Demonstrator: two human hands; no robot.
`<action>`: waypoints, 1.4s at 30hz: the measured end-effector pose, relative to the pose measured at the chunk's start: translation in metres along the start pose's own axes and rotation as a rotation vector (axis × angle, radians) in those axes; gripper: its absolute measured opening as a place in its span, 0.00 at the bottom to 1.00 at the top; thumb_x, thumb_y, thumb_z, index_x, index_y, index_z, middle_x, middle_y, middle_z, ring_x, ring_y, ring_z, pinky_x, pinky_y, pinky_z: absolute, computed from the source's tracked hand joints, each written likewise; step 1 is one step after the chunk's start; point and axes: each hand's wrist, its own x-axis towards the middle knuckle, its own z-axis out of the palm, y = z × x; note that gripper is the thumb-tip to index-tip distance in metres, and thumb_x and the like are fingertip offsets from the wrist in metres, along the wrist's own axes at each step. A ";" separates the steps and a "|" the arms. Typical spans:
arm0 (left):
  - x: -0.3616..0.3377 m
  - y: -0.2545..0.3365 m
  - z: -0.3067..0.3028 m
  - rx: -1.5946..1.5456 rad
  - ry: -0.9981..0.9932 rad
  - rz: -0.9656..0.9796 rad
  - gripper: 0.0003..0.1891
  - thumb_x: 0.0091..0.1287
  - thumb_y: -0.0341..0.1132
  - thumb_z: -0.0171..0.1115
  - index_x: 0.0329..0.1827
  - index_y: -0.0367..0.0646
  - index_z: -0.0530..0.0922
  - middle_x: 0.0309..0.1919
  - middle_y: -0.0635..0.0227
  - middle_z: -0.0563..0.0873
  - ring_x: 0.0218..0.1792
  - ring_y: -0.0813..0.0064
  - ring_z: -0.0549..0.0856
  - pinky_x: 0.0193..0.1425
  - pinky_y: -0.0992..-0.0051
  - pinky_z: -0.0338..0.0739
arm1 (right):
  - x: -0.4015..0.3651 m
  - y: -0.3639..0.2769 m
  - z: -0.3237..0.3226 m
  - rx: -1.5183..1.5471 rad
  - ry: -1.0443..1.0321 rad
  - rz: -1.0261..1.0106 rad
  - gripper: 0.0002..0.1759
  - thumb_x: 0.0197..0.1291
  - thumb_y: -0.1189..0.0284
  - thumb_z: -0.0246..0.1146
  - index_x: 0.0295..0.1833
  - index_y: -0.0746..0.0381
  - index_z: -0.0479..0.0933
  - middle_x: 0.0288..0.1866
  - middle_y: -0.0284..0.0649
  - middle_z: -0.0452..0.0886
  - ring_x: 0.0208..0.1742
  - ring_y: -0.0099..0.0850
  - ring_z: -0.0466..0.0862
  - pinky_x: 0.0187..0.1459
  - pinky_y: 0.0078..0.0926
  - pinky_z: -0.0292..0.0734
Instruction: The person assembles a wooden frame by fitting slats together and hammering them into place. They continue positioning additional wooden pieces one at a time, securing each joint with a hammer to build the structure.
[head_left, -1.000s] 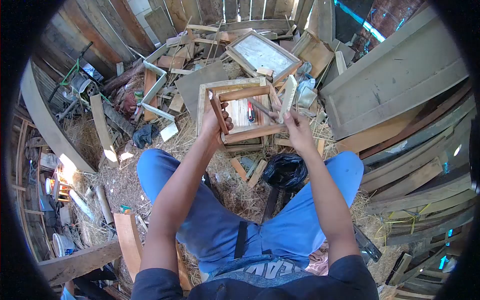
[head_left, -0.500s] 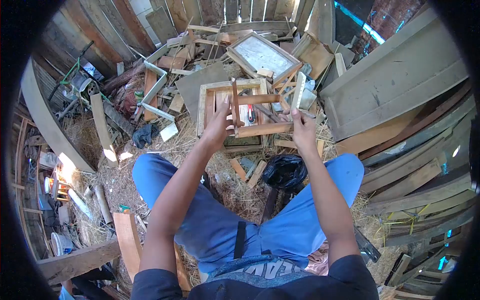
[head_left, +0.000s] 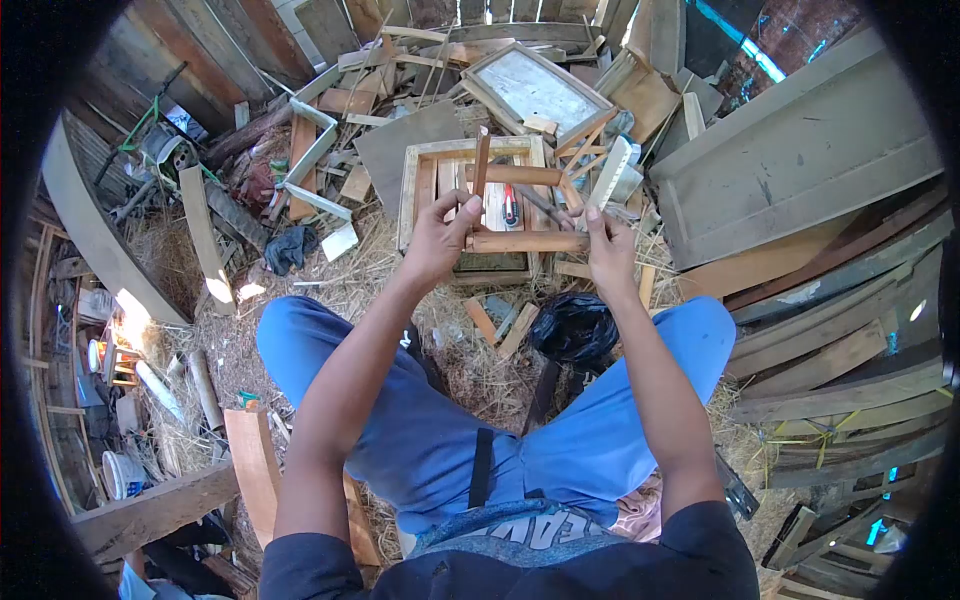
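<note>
A small wooden frame of jointed bars [head_left: 532,241] is held up in front of me between both hands. My left hand [head_left: 440,240] is closed on its left end, by the reddish upright piece [head_left: 482,160]. At the opposite end, my right hand [head_left: 612,252] pinches the frame beside a pale upright strip [head_left: 613,170]. Behind it, a shallow wooden box [head_left: 407,195] sits on the ground and is partly hidden by the frame and hands. A red and black hand tool [head_left: 511,206] lies on that box.
Scrap boards and a pale-panelled frame [head_left: 540,85] are heaped at the back. A black plastic bag [head_left: 573,328] lies between my knees, near short wood offcuts [head_left: 518,330]. A large grey panel [head_left: 795,150] leans at right, above stacked planks [head_left: 830,365]. Straw covers the ground.
The wooden frame has tilted, and its left upright now stands higher above my left hand. Both hands have shifted slightly, still gripping its ends. The camera view has moved a little.
</note>
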 end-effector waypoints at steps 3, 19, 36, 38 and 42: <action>-0.008 0.018 0.004 -0.025 -0.039 -0.161 0.21 0.79 0.50 0.62 0.59 0.39 0.81 0.42 0.70 0.86 0.47 0.81 0.85 0.47 0.78 0.78 | 0.000 -0.002 0.000 0.009 0.036 -0.014 0.24 0.80 0.56 0.58 0.51 0.69 0.86 0.43 0.41 0.90 0.43 0.23 0.84 0.51 0.28 0.78; 0.012 -0.047 -0.027 0.110 -0.059 -0.119 0.23 0.77 0.33 0.66 0.72 0.39 0.75 0.53 0.61 0.86 0.57 0.74 0.84 0.62 0.69 0.80 | 0.032 0.031 0.014 -0.400 -0.312 -0.072 0.21 0.73 0.65 0.65 0.64 0.67 0.81 0.64 0.48 0.83 0.63 0.42 0.81 0.67 0.37 0.73; 0.014 -0.091 -0.040 0.325 0.053 -0.033 0.23 0.72 0.28 0.69 0.68 0.39 0.73 0.40 0.67 0.81 0.47 0.73 0.85 0.55 0.69 0.81 | 0.033 0.008 0.003 -0.513 -0.246 -0.201 0.27 0.68 0.59 0.70 0.66 0.65 0.81 0.65 0.55 0.83 0.69 0.47 0.82 0.72 0.39 0.72; 0.015 -0.088 -0.038 0.319 0.102 -0.076 0.25 0.72 0.27 0.68 0.70 0.40 0.69 0.43 0.63 0.82 0.46 0.72 0.85 0.54 0.70 0.80 | 0.032 0.007 -0.010 -0.503 -0.193 -0.158 0.26 0.69 0.60 0.70 0.66 0.64 0.81 0.64 0.56 0.84 0.68 0.46 0.83 0.70 0.38 0.73; 0.018 -0.111 -0.041 0.319 0.150 0.052 0.29 0.72 0.26 0.66 0.74 0.41 0.64 0.49 0.57 0.83 0.50 0.70 0.86 0.54 0.69 0.81 | 0.022 0.008 -0.035 -0.482 -0.068 -0.134 0.22 0.71 0.64 0.67 0.66 0.64 0.81 0.61 0.54 0.86 0.66 0.42 0.84 0.69 0.35 0.74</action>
